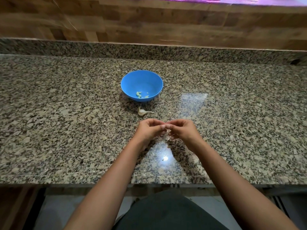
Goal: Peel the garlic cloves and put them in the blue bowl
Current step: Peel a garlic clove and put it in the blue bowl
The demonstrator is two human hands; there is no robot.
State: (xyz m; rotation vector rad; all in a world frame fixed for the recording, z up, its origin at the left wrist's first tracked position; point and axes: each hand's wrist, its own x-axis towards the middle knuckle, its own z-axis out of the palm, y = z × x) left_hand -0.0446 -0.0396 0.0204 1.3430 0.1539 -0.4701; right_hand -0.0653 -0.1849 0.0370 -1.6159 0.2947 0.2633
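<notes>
Across mid-frame, wide granite counter (66, 130), front edge low, raised lip behind. Upper centre, blue bowl (127, 77) holding peeled cloves (139, 94). Below, left hand (148, 129) and right hand (184, 130) together pinching a garlic clove (167, 133). Between bowl and hands, garlic remnant (142, 112) lying crosswise, stem rightward.

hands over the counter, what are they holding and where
A garlic clove, pinched between the fingers of the left hand and right hand; exact spot hidden.

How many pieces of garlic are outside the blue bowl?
2: one garlic piece lies on the granite counter near the blue bowl; one garlic clove, mostly hidden, is pinched between the left hand and right hand.
</notes>
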